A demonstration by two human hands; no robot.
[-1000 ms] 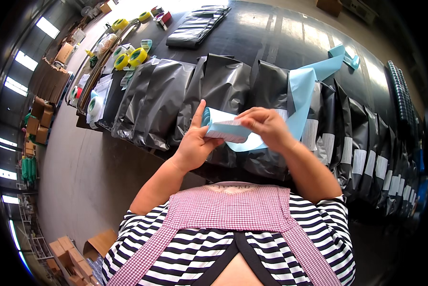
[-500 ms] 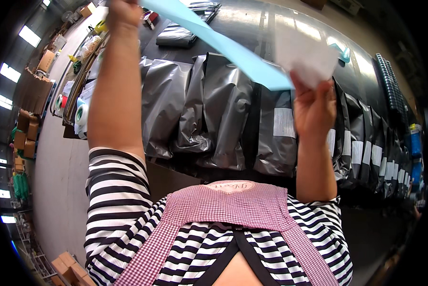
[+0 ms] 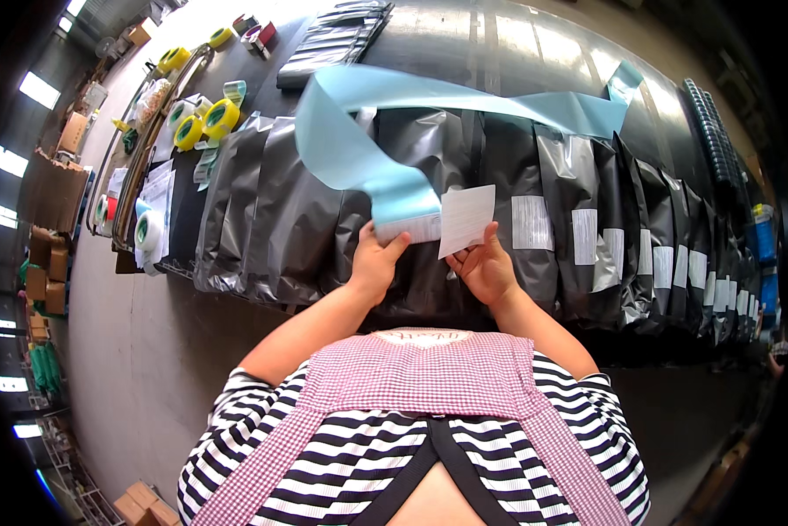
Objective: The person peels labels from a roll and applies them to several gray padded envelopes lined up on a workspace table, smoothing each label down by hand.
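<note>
Rectangular white windows (image 3: 39,89) glow brightly at left; glare streaks the smooth black counter (image 3: 438,54); glossy dark-grey plastic bags (image 3: 299,203) catch soft highlights; fisheye distortion bends edges toward black corners.

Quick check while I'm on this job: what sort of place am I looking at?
Probably a packing area in a warehouse or workshop: black bags with white labels on several, rolls of tape, and cardboard boxes off to the left.
</note>
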